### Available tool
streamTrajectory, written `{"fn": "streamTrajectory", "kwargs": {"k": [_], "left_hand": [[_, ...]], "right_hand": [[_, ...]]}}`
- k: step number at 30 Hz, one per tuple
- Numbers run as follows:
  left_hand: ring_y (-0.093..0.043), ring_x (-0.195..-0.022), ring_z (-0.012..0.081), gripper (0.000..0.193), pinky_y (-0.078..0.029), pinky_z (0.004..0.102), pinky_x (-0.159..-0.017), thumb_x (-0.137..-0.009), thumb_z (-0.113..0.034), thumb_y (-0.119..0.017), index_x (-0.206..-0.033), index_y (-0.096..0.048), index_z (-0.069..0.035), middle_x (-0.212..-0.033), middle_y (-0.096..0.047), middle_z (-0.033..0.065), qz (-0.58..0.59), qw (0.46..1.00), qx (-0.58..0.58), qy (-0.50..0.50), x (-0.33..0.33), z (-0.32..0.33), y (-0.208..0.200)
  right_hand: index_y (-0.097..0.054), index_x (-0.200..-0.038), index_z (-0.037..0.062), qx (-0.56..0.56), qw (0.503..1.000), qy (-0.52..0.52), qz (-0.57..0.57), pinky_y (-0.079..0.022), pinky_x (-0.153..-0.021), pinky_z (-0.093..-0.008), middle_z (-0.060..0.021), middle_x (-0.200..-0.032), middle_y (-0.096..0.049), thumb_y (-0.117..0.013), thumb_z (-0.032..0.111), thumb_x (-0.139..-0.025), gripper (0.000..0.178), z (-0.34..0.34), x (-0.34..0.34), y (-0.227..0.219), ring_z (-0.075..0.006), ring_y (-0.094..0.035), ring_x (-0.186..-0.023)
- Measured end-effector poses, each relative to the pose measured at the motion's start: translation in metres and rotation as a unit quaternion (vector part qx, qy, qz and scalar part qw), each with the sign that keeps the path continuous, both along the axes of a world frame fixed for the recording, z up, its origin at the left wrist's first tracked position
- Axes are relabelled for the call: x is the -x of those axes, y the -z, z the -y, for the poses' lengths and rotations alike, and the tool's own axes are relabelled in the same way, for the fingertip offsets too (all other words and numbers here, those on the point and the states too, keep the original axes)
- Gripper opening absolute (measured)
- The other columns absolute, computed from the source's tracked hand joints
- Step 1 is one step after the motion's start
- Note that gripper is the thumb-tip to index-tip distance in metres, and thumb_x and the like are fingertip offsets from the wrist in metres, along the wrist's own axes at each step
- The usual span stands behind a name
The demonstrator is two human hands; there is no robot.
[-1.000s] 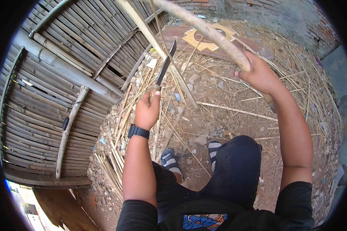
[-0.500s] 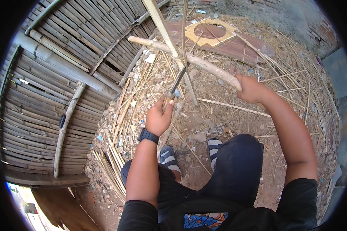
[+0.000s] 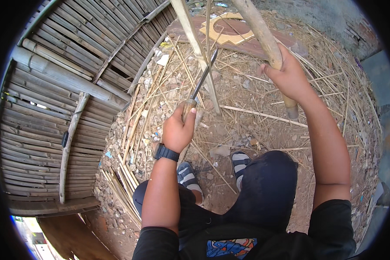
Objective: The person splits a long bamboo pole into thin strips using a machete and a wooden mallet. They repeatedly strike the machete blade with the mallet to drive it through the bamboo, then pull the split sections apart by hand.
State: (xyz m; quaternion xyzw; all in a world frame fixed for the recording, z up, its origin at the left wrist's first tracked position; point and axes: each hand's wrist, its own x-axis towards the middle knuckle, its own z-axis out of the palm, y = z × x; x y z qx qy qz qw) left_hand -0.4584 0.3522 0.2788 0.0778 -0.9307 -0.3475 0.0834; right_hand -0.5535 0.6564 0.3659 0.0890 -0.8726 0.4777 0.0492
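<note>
My left hand (image 3: 178, 132) is closed around the wooden handle of a long knife (image 3: 199, 86), its dark blade slanting up and away. Part of that blade crosses a tall, pale bamboo pole (image 3: 195, 45) where a thin strip (image 3: 208, 30) stands apart from it. The pole's lower end comes down near the ground ahead of my feet. In my right hand (image 3: 287, 74) is a thick wooden stick (image 3: 264, 37), gripped near its lower end and raised steeply. Its far end runs out past the top edge, and it is apart from the knife.
Bamboo slat walling (image 3: 43, 143) rises on the left. Thin bamboo strips (image 3: 264, 115) and rubble litter the dirt floor. Behind lies a brown board (image 3: 182, 30) with a yellow cut-out frame (image 3: 206, 30) on it. A brick wall (image 3: 329, 21) closes the far right.
My right hand has swung the stick from lying across the blade and pole to a raised, steep angle. My left hand stays nearly in place; more of the blade's tip shows.
</note>
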Motion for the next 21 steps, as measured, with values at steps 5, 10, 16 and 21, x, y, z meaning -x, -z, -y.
{"fn": "streamTrajectory", "kwargs": {"k": [5, 10, 16, 21], "left_hand": [[-0.07, -0.082, 0.0358, 0.047, -0.053, 0.0403, -0.076, -0.095, -0.039, -0.058, -0.126, -0.063, -0.003, -0.084, -0.07, 0.0229, 0.032, 0.998, 0.022, 0.05, 0.018, 0.001, 0.018], [-0.069, -0.095, 0.0382, 0.045, -0.053, 0.0406, -0.084, -0.095, -0.04, -0.058, -0.125, -0.064, -0.006, -0.098, -0.07, 0.0254, 0.05, 0.999, 0.001, 0.012, 0.012, 0.016, 0.058], [-0.069, -0.096, 0.0393, 0.049, -0.053, 0.0405, -0.085, -0.096, -0.04, -0.057, -0.127, -0.062, -0.002, -0.099, -0.07, 0.0259, 0.053, 0.998, 0.029, 0.006, 0.025, 0.005, 0.061], [-0.07, -0.09, 0.0384, 0.049, -0.053, 0.0403, -0.081, -0.096, -0.04, -0.058, -0.125, -0.062, -0.002, -0.094, -0.07, 0.0247, 0.047, 0.999, 0.003, 0.004, 0.028, 0.006, 0.071]], "right_hand": [[-0.055, -0.116, 0.002, -0.287, 0.942, -0.093, 0.146, -0.053, -0.081, -0.0436, -0.0235, -0.101, -0.068, -0.066, 0.008, -0.081, 0.037, -0.014, 0.013, 0.135, -0.0379, -0.067, -0.095], [-0.059, -0.113, 0.0023, -0.267, 0.945, -0.123, 0.146, -0.053, -0.082, -0.0432, -0.0223, -0.1, -0.069, -0.069, 0.009, -0.077, 0.038, -0.005, 0.017, 0.138, -0.0369, -0.067, -0.095], [-0.06, -0.11, 0.0023, -0.134, 0.984, -0.088, 0.077, -0.052, -0.079, -0.0436, -0.0222, -0.093, -0.068, -0.073, 0.011, -0.074, 0.039, -0.02, 0.018, 0.101, -0.0361, -0.068, -0.091], [-0.057, -0.113, 0.0014, -0.016, 0.999, -0.007, 0.05, -0.052, -0.08, -0.0448, -0.0242, -0.093, -0.068, -0.071, 0.008, -0.076, 0.041, 0.001, 0.018, 0.099, -0.0366, -0.068, -0.09]]}}
